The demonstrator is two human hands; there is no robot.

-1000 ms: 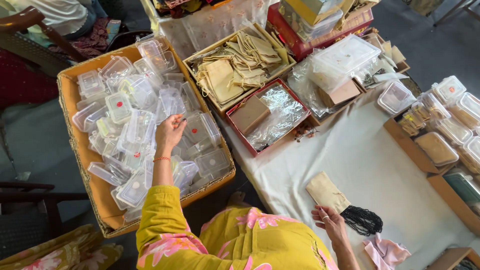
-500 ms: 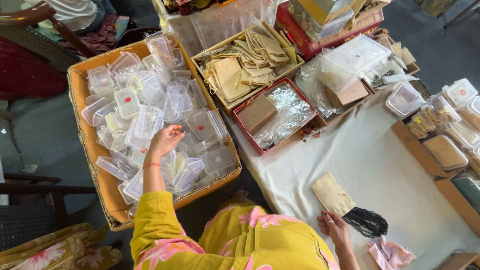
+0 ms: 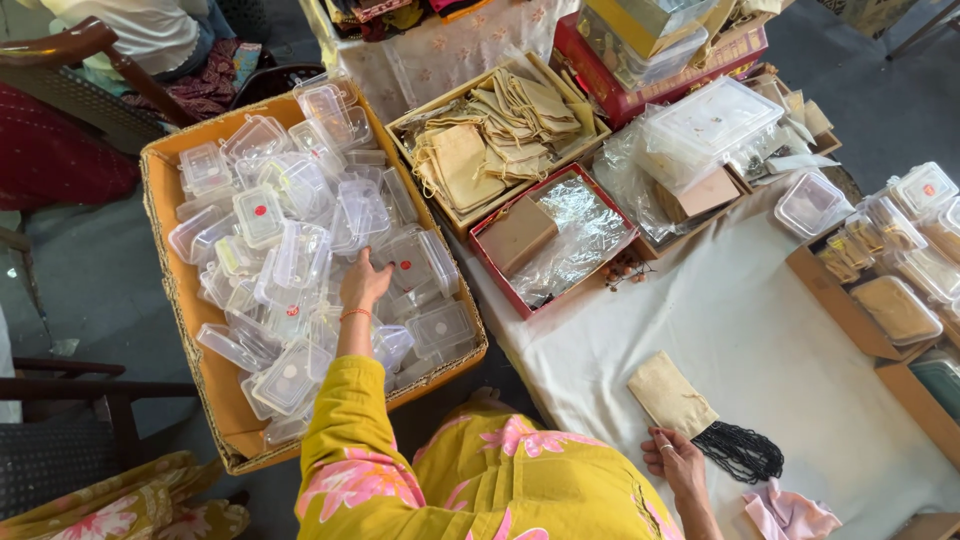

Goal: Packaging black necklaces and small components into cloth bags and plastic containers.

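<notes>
Nearest: right hand [image 3: 678, 462] rests on the white cloth [image 3: 760, 330] of the table, fingers loosely spread and closed on nothing. Fingertips lie just beside a flat tan cloth pouch [image 3: 671, 394], and whether they touch its lower edge cannot be told. A bundle of black beaded strings [image 3: 741, 451] lies just to the right of that hand, a pink scrap of fabric [image 3: 790, 515] beyond it at the table's near edge.

Left hand [image 3: 362, 282], yellow sleeve and thin bangle at the wrist, reaches down into the big cardboard box [image 3: 160, 190] beside the table. It sits among the clear plastic lidded containers [image 3: 290, 250], palm down, fingertips on or against one near the middle of the heap. From this angle the fingers are not seen closed around anything; the grip cannot be made out.

Judgement on handling: the containers are light, slick, loosely piled and tilted every way. A single one is best taken by its short edges, lifted straight up so that neighbours do not slide or spring open. One with its lid snapped shut saves a second reach. The right hand does well to stay by the pouch, pinning it.

Farther: a red-edged tray [image 3: 500, 275] with crinkled clear film and a brown block, then an open box of more tan drawstring pouches [image 3: 490, 140]. To the right, filled small containers in cardboard trays [image 3: 880, 260].
</notes>
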